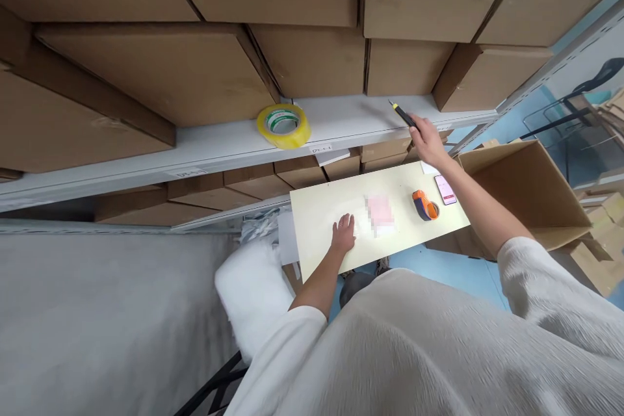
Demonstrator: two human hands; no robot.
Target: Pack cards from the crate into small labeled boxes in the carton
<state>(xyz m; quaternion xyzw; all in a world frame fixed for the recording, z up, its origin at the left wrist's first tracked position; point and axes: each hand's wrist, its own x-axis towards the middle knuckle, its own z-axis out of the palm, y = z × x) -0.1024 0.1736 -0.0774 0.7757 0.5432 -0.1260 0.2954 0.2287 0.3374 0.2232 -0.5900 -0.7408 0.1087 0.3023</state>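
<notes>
My right hand point(428, 140) grips a black and yellow utility knife point(402, 114), its tip pointing toward the shelf point(336, 116). My left hand point(344, 234) lies flat on the cream tabletop point(316, 214), fingers spread, holding nothing. Between the two hands is a blurred pinkish item point(380, 212) whose kind I cannot tell. An orange and dark blue tape dispenser point(425, 205) rests right of it, beside a phone point(445, 189) with a lit screen. On the shelf edge lies a yellow roll of packing tape point(283, 125).
Cardboard boxes point(312, 58) are stacked along the shelf, with more boxes point(248, 183) on the level below. An open carton point(526, 188) stands right of the table. A white padded bundle point(256, 292) sits at its left end. Floor point(414, 260) shows beneath.
</notes>
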